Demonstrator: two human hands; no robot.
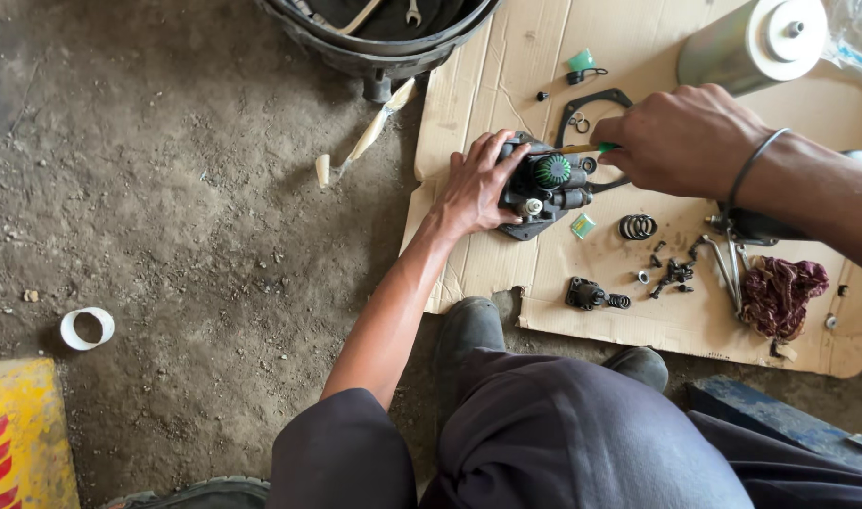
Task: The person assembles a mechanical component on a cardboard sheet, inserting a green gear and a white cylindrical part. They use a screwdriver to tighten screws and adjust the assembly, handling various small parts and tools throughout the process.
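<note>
Left hand (476, 188) clamped over the black mechanical assembly (544, 188), pinning it flat on the cardboard sheet (506, 85) spread on the dirt floor. Right hand (681, 141) closed on a green-handled screwdriver (582, 148), tip bearing on the assembly's top just beside the green ribbed cap (551, 171). Risks, as I read it: tip slips off and jabs the left fingers, which sit right next to it; cardboard slides on the dirt under push. Loose bits nearby, namely spring (637, 226), small screws (674, 273) and black gasket (596, 102), could get knocked off the edge into the dirt. Rag (781, 294) and metal cylinder (751, 45) sit well apart.
</note>
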